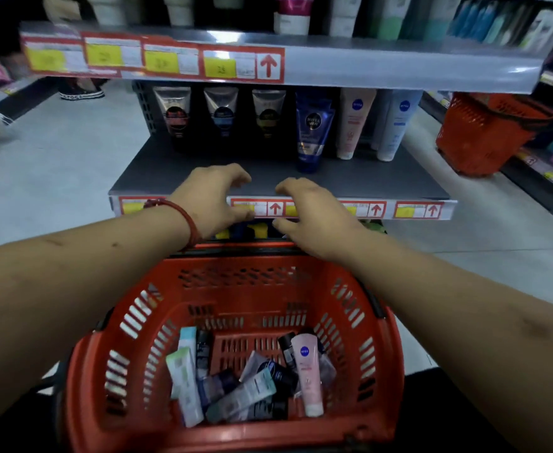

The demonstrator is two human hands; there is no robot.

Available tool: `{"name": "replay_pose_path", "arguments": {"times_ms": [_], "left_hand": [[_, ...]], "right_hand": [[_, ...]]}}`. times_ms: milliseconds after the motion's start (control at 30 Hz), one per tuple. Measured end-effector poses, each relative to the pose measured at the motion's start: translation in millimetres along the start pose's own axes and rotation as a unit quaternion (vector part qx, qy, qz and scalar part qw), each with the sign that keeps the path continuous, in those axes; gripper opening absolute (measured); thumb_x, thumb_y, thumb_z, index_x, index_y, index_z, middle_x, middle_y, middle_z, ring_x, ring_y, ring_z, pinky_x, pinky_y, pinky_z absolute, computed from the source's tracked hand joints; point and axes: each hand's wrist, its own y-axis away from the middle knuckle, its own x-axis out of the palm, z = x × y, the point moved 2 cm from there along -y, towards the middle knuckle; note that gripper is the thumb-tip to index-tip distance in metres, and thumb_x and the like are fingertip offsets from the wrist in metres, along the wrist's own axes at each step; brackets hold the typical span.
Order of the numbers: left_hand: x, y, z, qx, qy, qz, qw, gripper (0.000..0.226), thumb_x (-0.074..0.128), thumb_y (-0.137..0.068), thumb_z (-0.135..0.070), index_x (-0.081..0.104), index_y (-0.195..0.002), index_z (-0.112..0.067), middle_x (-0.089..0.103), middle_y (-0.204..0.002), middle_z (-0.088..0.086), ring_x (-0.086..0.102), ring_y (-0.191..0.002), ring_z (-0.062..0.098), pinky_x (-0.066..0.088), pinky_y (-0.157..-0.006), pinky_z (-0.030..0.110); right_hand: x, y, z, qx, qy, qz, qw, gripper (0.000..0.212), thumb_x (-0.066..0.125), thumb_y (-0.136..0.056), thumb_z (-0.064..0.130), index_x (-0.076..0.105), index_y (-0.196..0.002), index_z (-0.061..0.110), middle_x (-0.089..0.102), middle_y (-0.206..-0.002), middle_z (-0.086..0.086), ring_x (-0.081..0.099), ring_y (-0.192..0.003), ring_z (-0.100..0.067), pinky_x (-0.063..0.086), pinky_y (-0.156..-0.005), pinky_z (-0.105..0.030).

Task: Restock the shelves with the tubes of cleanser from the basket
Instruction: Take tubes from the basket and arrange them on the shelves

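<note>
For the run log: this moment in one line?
left hand empty | right hand empty | both at shelf | cleanser tubes in red basket

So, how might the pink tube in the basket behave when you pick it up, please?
The pink tube looks like soft plastic, so probably light and bendy. Its smooth skin may be slippery. Stood on its white cap, it might tip.

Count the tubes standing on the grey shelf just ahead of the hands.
6, left to right: three dark tubes, a blue tube set slightly forward, a pink tube and a white tube. Others may stand hidden behind them.
</note>
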Motion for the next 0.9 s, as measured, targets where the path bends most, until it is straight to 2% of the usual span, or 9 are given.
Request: {"name": "replay_pose_path", "arguments": {"times_ms": [100,167,267,400,600,667,800,900], "left_hand": [[12,25,3,-0.003,-0.019,0.012,1.0,0.062,0.082,-0.081,-0.034,0.056,-0.135,-0.016,0.062,-0.134,0.007,0.058,-0.12,0.025,0.045,-0.099,0.033],[23,39,7,-0.008,-0.025,0.026,0.999,0.062,0.081,-0.081,-0.033,0.056,-0.135,-0.015,0.063,-0.131,0.009,0.06,-0.116,0.027,0.048,-0.096,0.034],[42,58,16,-0.019,-0.028,0.053,0.998,0.064,0.08,-0.082,-0.032,0.055,-0.137,-0.014,0.062,-0.135,0.01,0.057,-0.123,0.028,0.047,-0.102,0.036],[76,82,34,-0.056,-0.015,0.09,0.994,0.063,0.08,-0.081,-0.035,0.054,-0.135,-0.017,0.062,-0.133,0.01,0.058,-0.122,0.03,0.049,-0.1,0.04],[147,143,77,-0.124,0.008,0.197,0.973,0.059,0.08,-0.079,-0.027,0.057,-0.132,-0.013,0.063,-0.131,0.012,0.059,-0.121,0.031,0.047,-0.1,0.037],[170,160,85,-0.144,-0.001,0.248,0.958,0.062,0.079,-0.079,-0.031,0.056,-0.134,-0.015,0.064,-0.13,0.013,0.059,-0.12,0.033,0.048,-0.097,0.036],[200,169,91,-0.134,-0.015,0.343,0.93,0.057,0.079,-0.079,-0.034,0.06,-0.129,-0.018,0.067,-0.122,0.009,0.061,-0.111,0.029,0.05,-0.09,0.031],[214,163,99,-0.117,-0.02,0.4,0.909,0.049,0.08,-0.078,-0.038,0.063,-0.121,-0.02,0.067,-0.114,0.005,0.062,-0.104,0.027,0.05,-0.084,0.03]], "right_hand": [[15,18,13,0.0,0.007,0.018,1.0,0.055,0.066,-0.093,0.031,0.046,-0.143,0.017,0.051,-0.14,-0.008,0.054,-0.121,-0.028,0.048,-0.101,-0.044],[28,28,15,0.001,0.011,0.036,0.999,0.056,0.066,-0.093,0.031,0.045,-0.143,0.016,0.05,-0.141,-0.008,0.052,-0.125,-0.028,0.047,-0.102,-0.044],[49,45,15,0.003,0.025,0.07,0.997,0.058,0.067,-0.093,0.034,0.043,-0.143,0.017,0.05,-0.138,-0.008,0.051,-0.125,-0.028,0.047,-0.102,-0.044],[84,66,8,0.017,0.016,0.129,0.991,0.062,0.069,-0.092,0.038,0.042,-0.144,0.018,0.05,-0.14,-0.008,0.051,-0.126,-0.028,0.047,-0.103,-0.044],[141,94,-9,0.065,-0.01,0.258,0.964,0.073,0.075,-0.087,0.04,0.04,-0.146,0.017,0.05,-0.14,-0.01,0.051,-0.126,-0.028,0.044,-0.105,-0.039],[158,101,-14,0.083,-0.016,0.286,0.954,0.072,0.076,-0.085,0.039,0.043,-0.143,0.015,0.052,-0.139,-0.011,0.052,-0.125,-0.028,0.044,-0.104,-0.036],[183,111,-30,0.092,0.023,0.358,0.929,0.064,0.081,-0.08,0.034,0.051,-0.132,0.013,0.058,-0.129,-0.011,0.057,-0.117,-0.029,0.049,-0.094,-0.035],[197,111,-40,0.094,0.045,0.398,0.911,0.066,0.082,-0.079,0.034,0.051,-0.133,0.012,0.058,-0.128,-0.013,0.056,-0.116,-0.03,0.049,-0.093,-0.034]]}}
